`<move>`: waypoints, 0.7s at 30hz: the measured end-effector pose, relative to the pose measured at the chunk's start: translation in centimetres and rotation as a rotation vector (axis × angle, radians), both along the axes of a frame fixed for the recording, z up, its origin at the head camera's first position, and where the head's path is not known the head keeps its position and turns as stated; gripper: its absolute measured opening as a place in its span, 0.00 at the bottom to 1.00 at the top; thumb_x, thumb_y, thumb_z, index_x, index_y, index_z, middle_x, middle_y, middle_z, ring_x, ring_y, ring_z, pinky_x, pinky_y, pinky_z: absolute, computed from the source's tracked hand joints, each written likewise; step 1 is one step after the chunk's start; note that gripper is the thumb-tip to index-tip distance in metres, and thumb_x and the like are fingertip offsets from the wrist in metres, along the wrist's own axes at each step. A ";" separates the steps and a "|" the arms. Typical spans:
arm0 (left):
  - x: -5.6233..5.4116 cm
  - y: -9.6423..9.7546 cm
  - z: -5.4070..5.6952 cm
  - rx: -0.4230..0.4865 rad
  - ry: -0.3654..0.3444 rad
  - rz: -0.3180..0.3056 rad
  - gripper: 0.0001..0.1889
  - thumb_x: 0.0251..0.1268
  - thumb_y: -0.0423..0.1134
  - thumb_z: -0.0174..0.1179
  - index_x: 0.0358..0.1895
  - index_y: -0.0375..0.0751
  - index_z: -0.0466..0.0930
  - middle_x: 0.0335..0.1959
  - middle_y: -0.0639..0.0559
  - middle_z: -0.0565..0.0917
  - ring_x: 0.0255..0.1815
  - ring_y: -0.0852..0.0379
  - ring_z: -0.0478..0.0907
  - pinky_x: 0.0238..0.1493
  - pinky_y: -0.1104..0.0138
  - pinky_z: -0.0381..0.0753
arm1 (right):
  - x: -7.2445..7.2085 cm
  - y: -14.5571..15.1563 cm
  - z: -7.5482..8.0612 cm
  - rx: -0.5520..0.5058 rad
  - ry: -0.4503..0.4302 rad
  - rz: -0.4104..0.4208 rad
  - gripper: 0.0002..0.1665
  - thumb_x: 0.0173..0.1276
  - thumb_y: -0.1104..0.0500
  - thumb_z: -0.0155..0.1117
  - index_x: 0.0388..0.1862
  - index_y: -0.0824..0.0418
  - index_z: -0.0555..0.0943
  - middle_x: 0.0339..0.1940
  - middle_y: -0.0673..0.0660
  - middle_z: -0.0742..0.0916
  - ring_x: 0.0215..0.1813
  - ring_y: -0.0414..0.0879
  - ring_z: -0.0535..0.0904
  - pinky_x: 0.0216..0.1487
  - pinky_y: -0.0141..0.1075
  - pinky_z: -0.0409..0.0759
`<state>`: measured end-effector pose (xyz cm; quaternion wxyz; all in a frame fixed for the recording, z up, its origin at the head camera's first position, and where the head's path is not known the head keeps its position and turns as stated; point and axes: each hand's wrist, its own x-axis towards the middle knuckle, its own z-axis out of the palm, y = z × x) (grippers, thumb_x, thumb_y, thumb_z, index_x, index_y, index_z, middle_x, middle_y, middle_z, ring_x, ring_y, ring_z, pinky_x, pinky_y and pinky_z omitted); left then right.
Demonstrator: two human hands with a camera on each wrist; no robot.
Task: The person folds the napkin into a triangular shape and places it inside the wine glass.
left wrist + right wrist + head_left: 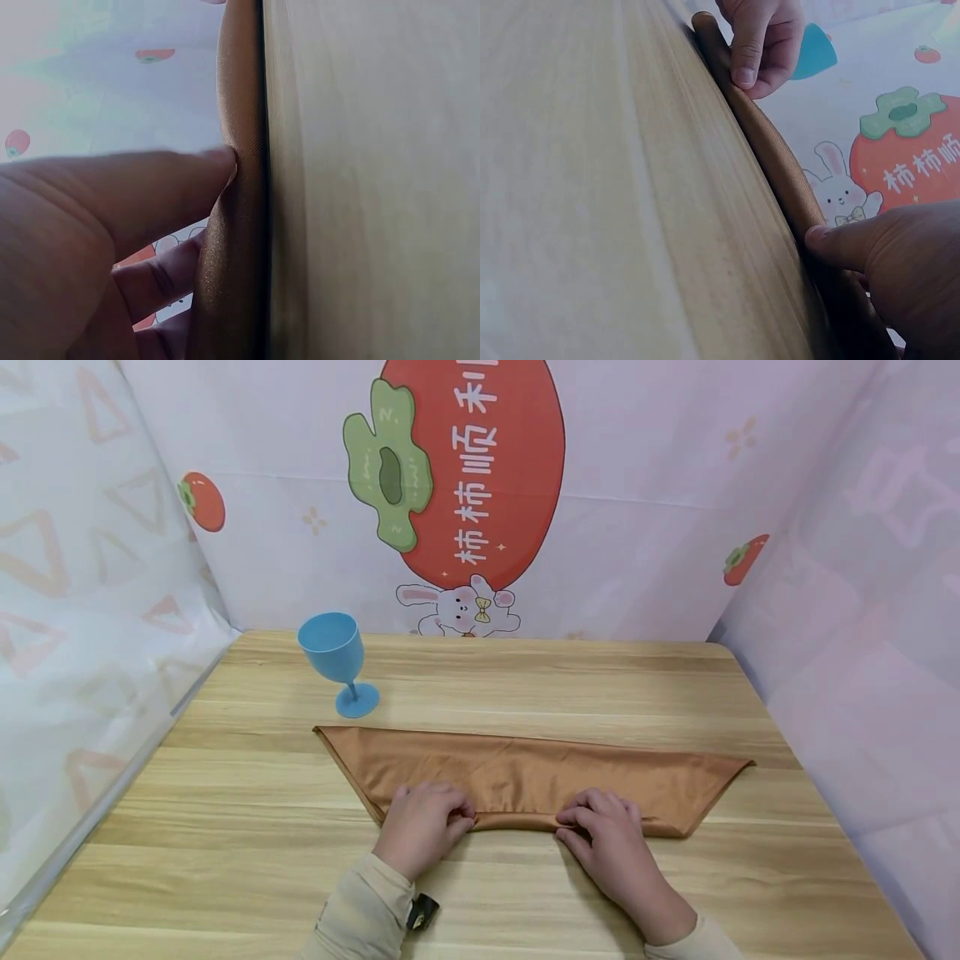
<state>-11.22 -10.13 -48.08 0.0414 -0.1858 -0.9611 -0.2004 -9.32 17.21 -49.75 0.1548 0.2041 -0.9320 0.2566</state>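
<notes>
A shiny brown cloth [517,768] lies across the middle of the table, folded into a long band with pointed ends at left and right. Its near edge is turned over into a narrow roll. My left hand [425,824] pinches this rolled edge left of centre, the thumb on the near side. Farther right, my right hand [609,845] pinches the same edge between thumb and fingers. In the right wrist view both thumbs press on the cloth roll [772,154]; the fingers behind it are partly hidden.
A blue plastic goblet [332,647] stands upright behind the cloth's left end. The wooden table [225,827] meets a patterned backdrop [637,560] at the rear, with pale sheets at both sides. A small black object [422,912] sits at the left sleeve cuff.
</notes>
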 end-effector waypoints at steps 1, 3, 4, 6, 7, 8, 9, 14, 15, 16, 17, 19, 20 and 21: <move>0.0 0.0 0.0 -0.005 -0.003 0.000 0.08 0.56 0.48 0.74 0.28 0.59 0.82 0.32 0.65 0.83 0.40 0.56 0.80 0.46 0.52 0.70 | 0.0 0.0 0.0 0.000 0.006 0.002 0.12 0.50 0.63 0.83 0.31 0.52 0.87 0.38 0.44 0.82 0.44 0.42 0.75 0.51 0.49 0.62; 0.0 0.0 0.1 -0.013 -0.014 0.001 0.08 0.54 0.50 0.74 0.29 0.59 0.83 0.33 0.65 0.83 0.41 0.55 0.80 0.47 0.52 0.70 | -0.1 0.0 0.0 -0.002 0.019 0.006 0.12 0.50 0.64 0.82 0.31 0.52 0.87 0.38 0.44 0.83 0.43 0.41 0.76 0.51 0.49 0.62; 0.0 0.0 0.1 -0.015 -0.019 0.001 0.08 0.54 0.50 0.75 0.29 0.58 0.84 0.34 0.64 0.83 0.42 0.54 0.80 0.47 0.51 0.70 | -0.1 0.0 0.0 -0.003 0.022 0.007 0.12 0.50 0.64 0.82 0.31 0.52 0.87 0.38 0.43 0.84 0.43 0.41 0.76 0.51 0.48 0.62; 0.0 0.0 0.1 -0.024 -0.025 0.002 0.08 0.53 0.50 0.75 0.30 0.58 0.85 0.34 0.63 0.82 0.41 0.54 0.79 0.47 0.51 0.71 | -0.1 0.0 0.1 -0.007 0.027 0.008 0.13 0.50 0.64 0.82 0.31 0.51 0.87 0.37 0.42 0.84 0.42 0.40 0.76 0.50 0.48 0.63; 0.0 0.0 0.1 -0.027 -0.025 0.003 0.08 0.52 0.50 0.76 0.31 0.58 0.86 0.34 0.63 0.82 0.41 0.54 0.79 0.47 0.51 0.71 | -0.1 0.0 0.1 -0.009 0.028 0.008 0.13 0.50 0.65 0.82 0.31 0.51 0.87 0.37 0.41 0.85 0.42 0.39 0.76 0.50 0.48 0.63; 0.0 0.0 0.1 -0.031 -0.023 0.004 0.08 0.53 0.50 0.76 0.31 0.58 0.86 0.34 0.63 0.81 0.40 0.55 0.79 0.47 0.51 0.71 | -0.1 0.0 0.1 -0.009 0.030 0.008 0.14 0.50 0.65 0.82 0.31 0.50 0.87 0.36 0.41 0.85 0.41 0.39 0.76 0.50 0.48 0.63; -0.1 0.0 0.1 -0.033 -0.019 0.006 0.07 0.53 0.49 0.76 0.31 0.58 0.86 0.34 0.64 0.81 0.40 0.55 0.78 0.46 0.52 0.72 | -0.1 0.1 0.1 -0.011 0.031 0.008 0.14 0.50 0.65 0.82 0.31 0.50 0.86 0.36 0.40 0.85 0.41 0.38 0.76 0.50 0.48 0.63; -0.1 0.0 0.0 -0.019 0.035 0.000 0.05 0.54 0.47 0.76 0.29 0.58 0.87 0.32 0.64 0.81 0.38 0.57 0.78 0.44 0.55 0.72 | -0.1 0.1 0.0 -0.008 0.043 0.006 0.15 0.51 0.65 0.82 0.30 0.48 0.85 0.33 0.38 0.84 0.39 0.37 0.75 0.49 0.47 0.63; 0.0 0.0 0.0 -0.014 0.045 -0.002 0.05 0.54 0.46 0.76 0.29 0.58 0.87 0.32 0.65 0.81 0.38 0.57 0.78 0.44 0.55 0.72 | -0.2 0.1 0.0 -0.007 0.046 0.006 0.15 0.51 0.65 0.82 0.30 0.48 0.85 0.33 0.38 0.84 0.39 0.37 0.75 0.49 0.47 0.63; -0.1 0.0 -0.1 -0.010 0.054 -0.005 0.05 0.54 0.46 0.75 0.29 0.58 0.87 0.32 0.65 0.82 0.38 0.57 0.79 0.44 0.55 0.72 | -0.2 0.1 0.0 -0.005 0.049 0.006 0.15 0.51 0.65 0.82 0.30 0.48 0.85 0.32 0.38 0.84 0.38 0.37 0.75 0.49 0.47 0.63; 0.0 0.0 -0.1 -0.007 0.058 -0.007 0.05 0.54 0.46 0.75 0.29 0.58 0.87 0.32 0.65 0.82 0.39 0.57 0.79 0.44 0.55 0.72 | -0.2 0.1 0.0 -0.004 0.052 0.006 0.15 0.51 0.65 0.81 0.30 0.48 0.85 0.32 0.38 0.83 0.38 0.37 0.75 0.49 0.47 0.64; -0.1 -0.1 -0.1 0.000 0.056 -0.007 0.05 0.56 0.46 0.74 0.30 0.58 0.86 0.33 0.65 0.83 0.39 0.57 0.79 0.44 0.55 0.72 | -0.2 0.1 0.0 -0.003 0.057 0.007 0.14 0.52 0.65 0.81 0.30 0.49 0.85 0.32 0.38 0.84 0.39 0.37 0.76 0.48 0.47 0.64; -0.1 -0.1 -0.1 0.002 0.052 -0.006 0.05 0.56 0.46 0.74 0.30 0.58 0.86 0.32 0.65 0.83 0.39 0.57 0.79 0.43 0.55 0.71 | -0.2 0.1 0.0 -0.002 0.058 0.005 0.14 0.52 0.65 0.81 0.30 0.49 0.85 0.32 0.38 0.84 0.39 0.37 0.76 0.48 0.47 0.64; -0.1 -0.1 -0.1 0.002 0.046 -0.004 0.05 0.57 0.46 0.73 0.30 0.58 0.85 0.32 0.65 0.83 0.39 0.57 0.79 0.42 0.56 0.71 | -0.2 0.1 0.0 0.000 0.058 0.002 0.14 0.53 0.64 0.81 0.31 0.49 0.85 0.32 0.38 0.84 0.39 0.38 0.76 0.49 0.47 0.64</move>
